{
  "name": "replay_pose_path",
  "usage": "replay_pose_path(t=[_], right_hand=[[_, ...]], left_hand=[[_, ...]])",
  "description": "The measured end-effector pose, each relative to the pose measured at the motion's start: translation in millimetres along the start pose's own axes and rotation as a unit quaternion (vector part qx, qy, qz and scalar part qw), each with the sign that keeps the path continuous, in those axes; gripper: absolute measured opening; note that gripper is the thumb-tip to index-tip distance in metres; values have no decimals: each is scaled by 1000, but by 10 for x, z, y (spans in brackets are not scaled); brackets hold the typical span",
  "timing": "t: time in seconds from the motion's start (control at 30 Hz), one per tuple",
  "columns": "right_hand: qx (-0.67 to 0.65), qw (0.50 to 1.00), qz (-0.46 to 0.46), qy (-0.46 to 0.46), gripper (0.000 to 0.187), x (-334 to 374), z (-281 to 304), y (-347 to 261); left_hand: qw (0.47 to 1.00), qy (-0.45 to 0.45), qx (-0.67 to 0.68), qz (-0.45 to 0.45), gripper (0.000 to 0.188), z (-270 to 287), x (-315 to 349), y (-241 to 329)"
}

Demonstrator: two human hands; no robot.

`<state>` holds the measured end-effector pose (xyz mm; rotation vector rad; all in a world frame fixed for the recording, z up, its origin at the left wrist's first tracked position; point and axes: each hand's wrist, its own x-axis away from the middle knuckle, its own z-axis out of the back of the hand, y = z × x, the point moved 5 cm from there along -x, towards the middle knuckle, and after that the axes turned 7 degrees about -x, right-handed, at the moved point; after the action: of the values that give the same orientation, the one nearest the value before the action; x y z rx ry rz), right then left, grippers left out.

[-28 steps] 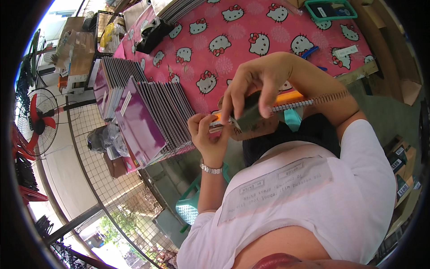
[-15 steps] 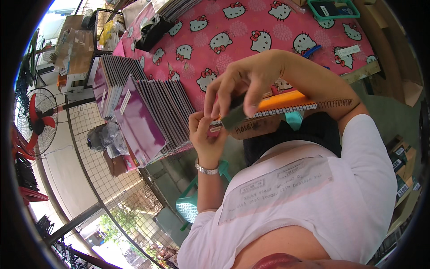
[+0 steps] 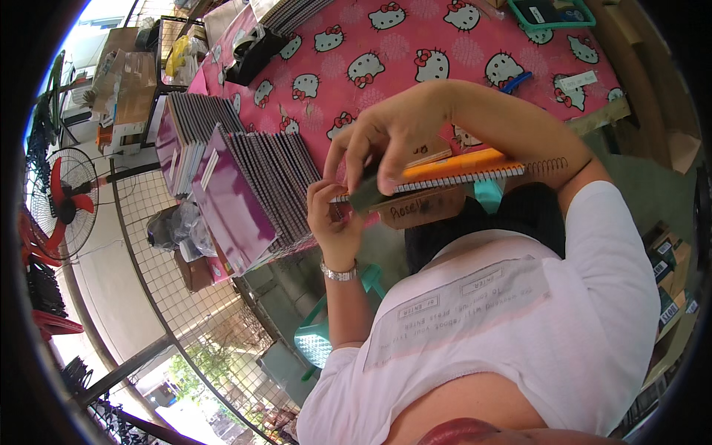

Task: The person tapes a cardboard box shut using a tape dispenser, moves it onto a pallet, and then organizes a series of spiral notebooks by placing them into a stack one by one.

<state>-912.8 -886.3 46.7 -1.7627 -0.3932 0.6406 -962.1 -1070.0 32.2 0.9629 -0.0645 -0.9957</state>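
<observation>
An orange-covered notebook (image 3: 467,162) lies in front of me, its edge with a row of holes towards me. A dark spiral coil (image 3: 547,166) runs along that edge and sticks out past the right end, near my right forearm. My right hand (image 3: 389,148) arches over the notebook, its thumb and fingers closed on a dark green block (image 3: 368,194) near the coil's left end. At the notebook's left end my left hand (image 3: 332,222), wearing a metal watch, has its fingers closed on the corner. The block and fingers hide what lies between them.
A wooden piece (image 3: 426,208) with handwriting sits under the notebook's near edge. Stacks of purple spiral notebooks (image 3: 236,196) stand on the left. On the pink patterned table (image 3: 400,55) are a blue pen (image 3: 517,82), a black holder (image 3: 256,55) and a green tray (image 3: 552,13).
My right hand has shifted a little left with the dark green block, along the notebook's edge. My left hand has moved slightly left too, and the notebook has shifted slightly.
</observation>
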Motion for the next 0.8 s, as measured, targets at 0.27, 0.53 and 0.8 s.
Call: replay_pose_path(t=[0.27, 0.53, 0.8], right_hand=[[321, 924, -168, 126, 39, 215, 433, 267], [632, 588, -240, 445, 66, 2038, 1033, 920], [568, 578, -357, 464, 71, 2611, -308, 1187]], left_hand=[[982, 12, 149, 111, 37, -37, 17, -186], [973, 29, 193, 125, 22, 26, 8, -222], [983, 17, 136, 119, 17, 79, 61, -263]])
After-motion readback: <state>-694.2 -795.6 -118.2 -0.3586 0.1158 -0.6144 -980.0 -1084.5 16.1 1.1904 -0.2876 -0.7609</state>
